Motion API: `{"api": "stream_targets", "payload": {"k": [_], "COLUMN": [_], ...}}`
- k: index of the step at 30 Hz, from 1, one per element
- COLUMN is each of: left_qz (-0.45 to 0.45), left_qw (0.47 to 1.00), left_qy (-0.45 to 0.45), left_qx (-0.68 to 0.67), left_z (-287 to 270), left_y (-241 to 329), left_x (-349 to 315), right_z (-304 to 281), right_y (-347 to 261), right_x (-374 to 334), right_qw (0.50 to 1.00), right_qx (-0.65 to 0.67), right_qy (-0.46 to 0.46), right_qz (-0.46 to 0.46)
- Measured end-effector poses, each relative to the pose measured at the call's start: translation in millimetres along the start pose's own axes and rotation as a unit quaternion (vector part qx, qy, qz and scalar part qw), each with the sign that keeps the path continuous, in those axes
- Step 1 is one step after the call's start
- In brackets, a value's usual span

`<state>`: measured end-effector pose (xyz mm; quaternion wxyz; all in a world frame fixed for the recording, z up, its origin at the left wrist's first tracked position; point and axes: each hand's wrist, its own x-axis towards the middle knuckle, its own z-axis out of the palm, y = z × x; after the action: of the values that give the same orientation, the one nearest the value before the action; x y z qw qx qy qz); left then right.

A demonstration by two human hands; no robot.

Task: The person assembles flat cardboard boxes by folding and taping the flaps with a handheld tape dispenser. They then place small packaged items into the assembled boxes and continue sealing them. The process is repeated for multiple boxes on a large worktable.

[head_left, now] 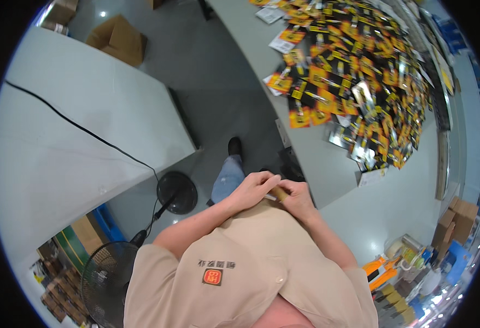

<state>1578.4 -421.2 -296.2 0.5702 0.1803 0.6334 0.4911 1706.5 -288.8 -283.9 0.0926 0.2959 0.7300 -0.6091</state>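
Close to my waist, my left hand (257, 187) and my right hand (299, 199) meet in front of the beige shirt. Between them is a small tan-brown piece (279, 193), partly covered by the fingers; its kind does not show. My right thumb and fingers close on it from the right. The left fingers curl over its other end. A whitish edge shows just below it, too small to name. To the right, a large heap of black, orange and yellow blister-like packets (355, 82) covers the far part of the grey table (327, 169), away from both hands.
A white table (87, 109) with a black cable (81, 129) stands at left. Below it are a round black stand base (177, 192) and a mesh fan (109, 279). An open cardboard box (117, 41) is on the floor. Tools and an orange item (379, 272) lie at lower right.
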Motion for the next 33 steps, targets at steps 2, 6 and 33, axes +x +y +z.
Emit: {"api": "stream_targets", "payload": {"k": [2, 6, 33], "left_qz": [-0.033, -0.091, -0.031], "left_qw": [0.989, 0.982, 0.968], "left_qy": [-0.055, -0.052, 0.079], "left_qx": [-0.13, -0.159, -0.235], "left_z": [-30.4, -94.4, -354.4], "left_y": [4.9, 21.0, 247.2], "left_x": [21.6, 43.3, 234.7], "right_z": [4.8, 18.4, -21.0], "right_y": [-14.7, -52.8, -278.8], "right_x": [28.5, 85.3, 441.3], "right_qw": [0.997, 0.974, 0.956], "right_qx": [0.05, 0.146, -0.252], "right_qy": [0.007, -0.049, -0.06], "right_qz": [0.051, 0.166, -0.134]}}
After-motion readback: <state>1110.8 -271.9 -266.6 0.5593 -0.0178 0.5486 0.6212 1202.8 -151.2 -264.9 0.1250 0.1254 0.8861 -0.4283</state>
